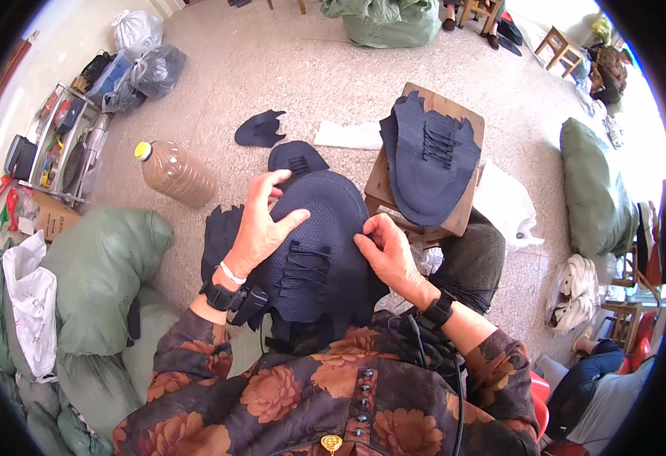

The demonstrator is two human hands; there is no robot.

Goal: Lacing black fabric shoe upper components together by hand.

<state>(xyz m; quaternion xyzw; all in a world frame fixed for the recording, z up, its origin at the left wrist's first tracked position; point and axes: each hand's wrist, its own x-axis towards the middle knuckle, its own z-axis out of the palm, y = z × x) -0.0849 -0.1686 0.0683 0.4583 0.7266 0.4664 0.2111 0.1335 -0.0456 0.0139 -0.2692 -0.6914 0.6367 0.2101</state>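
A dark navy mesh shoe upper (319,205) with crisscross lacing and ragged edges lies over my lap, its rounded toe pointing away from me. At its left side my left hand (261,228) is open, thumb and forefinger spread apart, the thumb over the mesh. My right hand (390,251) is closed in a pinch at the right edge of the upper; what its fingertips hold is hidden. Just beyond lies another laced upper (296,156), partly covered. More uppers (430,163) lie stacked on a wooden stool (455,114) to the right.
A large yellow-capped bottle (177,175) of brownish contents stands on the left floor. Green sacks (109,266) bulge at near left; another green sack (595,186) lies at right. A dark cut piece (259,129) and white cloth (348,134) lie ahead. A rack (67,140) stands far left.
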